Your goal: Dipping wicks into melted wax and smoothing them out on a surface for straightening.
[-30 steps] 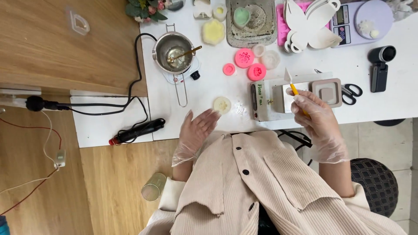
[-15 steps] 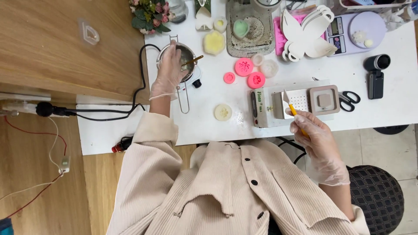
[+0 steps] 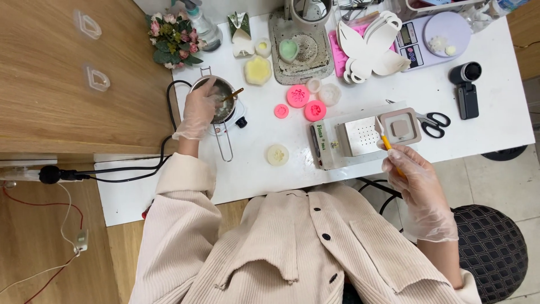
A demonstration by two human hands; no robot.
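Reaching across the white table, the gloved left hand is cupping the rim of a small steel melting pot on its heater — likely hot, so it could burn or tip. The right hand is gripping a yellow-handled scraper beside the white heating box.

Shiny metal pot, matt wooden cabinet top, ribbed cloth jacket.
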